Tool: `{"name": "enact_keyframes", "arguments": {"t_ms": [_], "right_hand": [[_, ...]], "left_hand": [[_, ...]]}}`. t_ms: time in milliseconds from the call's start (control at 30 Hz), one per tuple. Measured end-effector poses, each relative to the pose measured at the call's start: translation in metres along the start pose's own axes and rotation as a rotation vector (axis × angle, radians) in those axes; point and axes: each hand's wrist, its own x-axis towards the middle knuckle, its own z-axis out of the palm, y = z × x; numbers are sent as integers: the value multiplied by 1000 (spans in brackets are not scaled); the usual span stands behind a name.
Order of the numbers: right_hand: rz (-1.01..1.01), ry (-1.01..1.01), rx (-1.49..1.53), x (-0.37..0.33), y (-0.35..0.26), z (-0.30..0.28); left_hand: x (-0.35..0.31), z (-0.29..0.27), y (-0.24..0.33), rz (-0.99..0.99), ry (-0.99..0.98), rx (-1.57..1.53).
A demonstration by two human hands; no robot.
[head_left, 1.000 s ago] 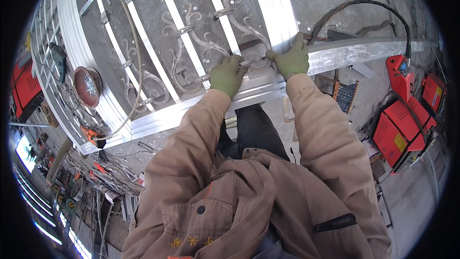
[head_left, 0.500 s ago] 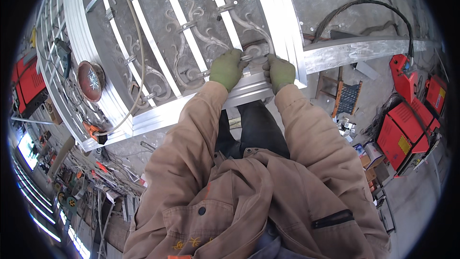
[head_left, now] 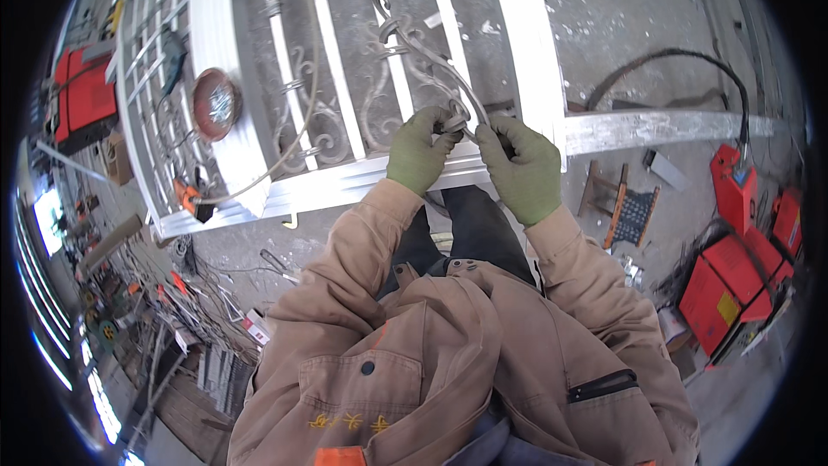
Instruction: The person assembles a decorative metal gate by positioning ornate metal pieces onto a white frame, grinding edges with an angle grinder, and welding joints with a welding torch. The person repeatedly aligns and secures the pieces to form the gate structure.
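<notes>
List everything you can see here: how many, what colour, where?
Held scroll: one, grey, upper centre
Frame: one or two, silver, top centre and left
Other scrolls: several, grey, within the frame
Bowl: one, reddish-brown, on the frame's left
Small bits: many, silvery, in the bowl
Power tool: one, dark green, beyond the bowl
Cord: one, beige, across the frame
Orange item: one, orange-black, frame's lower left
Beam: one, silver, right of frame
Cable: one, black, arching at right
Stool: one, orange-black, right floor
Machines: at least three, red, both sides
Clutter: uncountable, mixed, left floor
Jacket: one, brown, bottom centre
Left hand: one, green-gloved, on held scroll
Right hand: one, green-gloved, on held scroll
</notes>
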Motion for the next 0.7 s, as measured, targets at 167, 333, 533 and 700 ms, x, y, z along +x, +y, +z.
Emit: {"name": "enact_keyframes", "arguments": {"t_ms": [167, 333, 533, 700], "right_hand": [[-241, -68, -120, -28, -60, 15], [-389, -276, -215, -74, -105, 34], [-313, -521, -157, -173, -136, 100], [-123, -850, 63, -260, -151, 214]], "left_hand": [[-60, -56, 7, -25, 184, -30], [-154, -110, 13, 16, 260, -94], [-307, -184, -34, -219, 256, -390], [-427, -241, -152, -233, 451, -769]]}}
